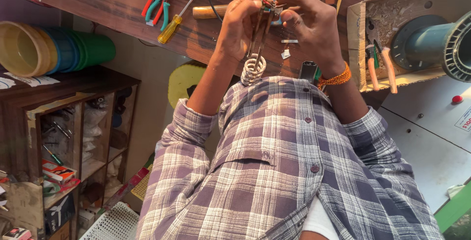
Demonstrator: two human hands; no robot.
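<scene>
Left hand [240, 24]: fingers curled around the rods of the coil heater [253, 68].
Right hand [311, 24]: fingertips pinching, apparently, the heater's wired top end.
Workbench [98, 0]: screwdriver [169, 30] nearby.

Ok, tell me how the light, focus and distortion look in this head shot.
Head view: even, soft light, no hard glare; the hands, left hand and right hand, and the coil heater are sharp; the plaid shirt fills the lower frame; wide-angle bending shows at the edges, on the stacked tubs and the shelf.
</scene>
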